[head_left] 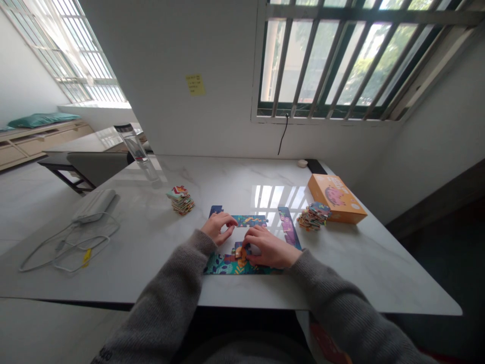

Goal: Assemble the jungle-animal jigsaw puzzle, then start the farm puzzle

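Note:
A partly joined jigsaw puzzle (223,267) lies on the white table, its bottom strip nearest me. Separate joined strips form its top (252,221) and right side (288,227). My right hand (270,246) has its fingertips on an orange and dark piece (239,250) just above the bottom strip. Over the left side of the puzzle is my left hand (221,227), fingers curved and thumb apart from them, with nothing visible between. One stack of pieces (182,200) stands to the left, another stack (313,216) to the right. My hands hide parts of the puzzle.
An orange box (336,198) sits behind the right stack. At the left are a white device (94,205) with a looped cable (62,245) and a clear bottle (132,144). A small white object (302,163) lies near the wall.

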Tool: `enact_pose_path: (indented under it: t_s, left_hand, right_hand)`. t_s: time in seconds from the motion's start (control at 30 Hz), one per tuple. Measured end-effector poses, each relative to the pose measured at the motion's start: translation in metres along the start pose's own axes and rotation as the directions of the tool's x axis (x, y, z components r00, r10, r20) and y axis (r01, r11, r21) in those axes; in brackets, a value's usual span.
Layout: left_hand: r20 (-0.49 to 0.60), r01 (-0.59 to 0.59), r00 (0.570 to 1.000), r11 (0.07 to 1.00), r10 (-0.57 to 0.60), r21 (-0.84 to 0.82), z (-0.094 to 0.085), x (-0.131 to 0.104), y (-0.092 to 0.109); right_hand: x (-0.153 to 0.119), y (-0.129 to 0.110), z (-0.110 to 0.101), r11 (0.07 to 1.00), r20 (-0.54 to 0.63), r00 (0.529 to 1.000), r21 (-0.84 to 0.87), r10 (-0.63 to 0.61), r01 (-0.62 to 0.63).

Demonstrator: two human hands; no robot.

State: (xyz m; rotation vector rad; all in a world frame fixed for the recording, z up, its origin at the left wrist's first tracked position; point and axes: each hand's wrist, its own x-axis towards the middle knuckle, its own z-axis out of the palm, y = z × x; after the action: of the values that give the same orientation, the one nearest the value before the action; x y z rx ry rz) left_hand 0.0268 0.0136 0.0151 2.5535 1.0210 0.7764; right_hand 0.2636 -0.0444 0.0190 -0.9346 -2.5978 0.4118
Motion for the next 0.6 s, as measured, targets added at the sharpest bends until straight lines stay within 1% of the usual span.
enact_pose_path:
  t_s: [0.13,0.23,0.33,0.4,0.5,0.6]
  left_hand:
    - [0.063,-0.011,0.998,0.998,0.015,-0.066,0.001,-0.002,0.003]
    - [0.106,-0.037,0.993,0.989,0.053,-0.141,0.002,-0.003,0.004]
    - [0.118,-0.083,0.987,0.969,0.113,-0.231,0.007,-0.003,0.003]
    - [0.107,-0.106,0.985,0.958,0.139,-0.267,0.011,-0.004,0.001]
    - [0.095,-0.11,0.985,0.956,0.141,-0.273,0.017,-0.005,0.0]
    - [0.112,-0.092,0.987,0.972,0.118,-0.214,0.018,-0.006,-0.001]
  right_hand:
    - [0.001,0.0,-0.002,1.0,-0.064,0.998,0.01,0.008,-0.008]
    - [0.001,0.003,-0.006,0.999,-0.092,0.995,0.04,0.022,-0.019]
    - [0.001,0.01,-0.009,0.998,-0.121,0.992,0.061,0.023,-0.016]
    - [0.001,0.014,-0.009,0.998,-0.143,0.99,0.066,0.02,-0.01]
    - [0.004,0.016,-0.007,0.998,-0.146,0.989,0.064,0.017,-0.007]
    - [0.007,0.015,-0.007,0.998,-0.13,0.992,0.062,-0.001,0.009]
